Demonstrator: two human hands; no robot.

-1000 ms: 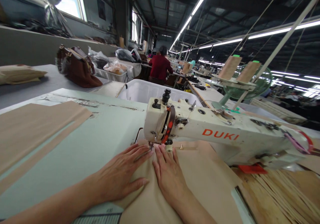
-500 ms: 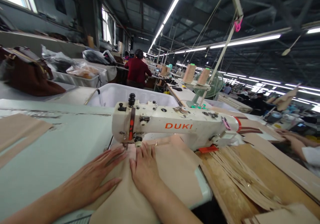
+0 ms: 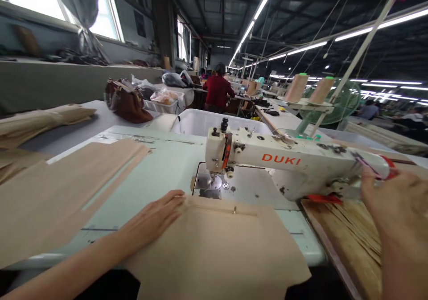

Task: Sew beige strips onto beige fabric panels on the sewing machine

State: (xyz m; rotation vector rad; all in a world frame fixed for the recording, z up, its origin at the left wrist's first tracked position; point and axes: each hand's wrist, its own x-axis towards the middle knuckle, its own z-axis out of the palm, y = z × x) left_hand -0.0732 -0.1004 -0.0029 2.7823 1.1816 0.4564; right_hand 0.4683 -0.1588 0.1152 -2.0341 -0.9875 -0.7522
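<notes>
A beige panel (image 3: 220,251) with a long slit and a small metal zipper pull (image 3: 234,209) lies before the sewing machine (image 3: 254,153), its front part over the table edge. My left hand (image 3: 160,215) is closed at its upper left corner, fingers together on the edge. Apart from the panel, the machine's needle area (image 3: 212,182) shows bare metal plates. My right hand (image 3: 397,206) is at the machine's right end, thumb and curled fingers around a slim pink-and-dark tool (image 3: 366,164) lying on top; the fingertips are partly blurred.
More beige pieces (image 3: 67,193) lie on the left of the table. Beige strips (image 3: 354,233) rest on a wooden board at right. Behind the machine are a white bin (image 3: 197,116) and thread cones (image 3: 297,88). A brown bag (image 3: 125,99) and a person in dark red (image 3: 218,90) are farther back.
The panel has come out from under the needle toward me. My right hand has left it for the machine's right end, while my left stays on it. The view has swung left.
</notes>
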